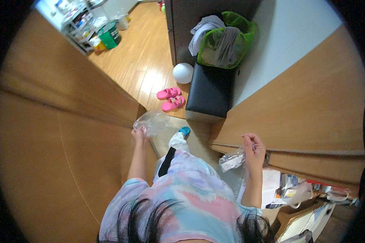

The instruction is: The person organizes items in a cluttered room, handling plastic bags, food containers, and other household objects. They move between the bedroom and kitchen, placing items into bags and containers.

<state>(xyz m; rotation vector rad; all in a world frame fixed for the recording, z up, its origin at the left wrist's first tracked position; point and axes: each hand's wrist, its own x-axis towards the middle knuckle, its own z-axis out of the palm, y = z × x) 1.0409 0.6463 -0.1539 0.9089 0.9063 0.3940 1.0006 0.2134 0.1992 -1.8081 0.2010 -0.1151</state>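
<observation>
My left hand (139, 134) grips the edge of a clear plastic bag (155, 121), which spreads out towards the middle, close to the brown wooden panel on the left. On the other side, my right hand (254, 152) is closed on a crumpled clear plastic wrapper (232, 160) with a white printed label. The wrapper hangs to the left of the hand, beside the wooden door edge. Part of it is hidden by my fingers.
Pink sandals (172, 98) lie on the wood floor near a white ball-shaped object (183, 73). A black padded bench (211, 91) stands beside them, with a green mesh basket (200, 54) holding cloth. Wooden panels (307, 106) flank both sides. Bags and papers (270, 185) sit at lower right.
</observation>
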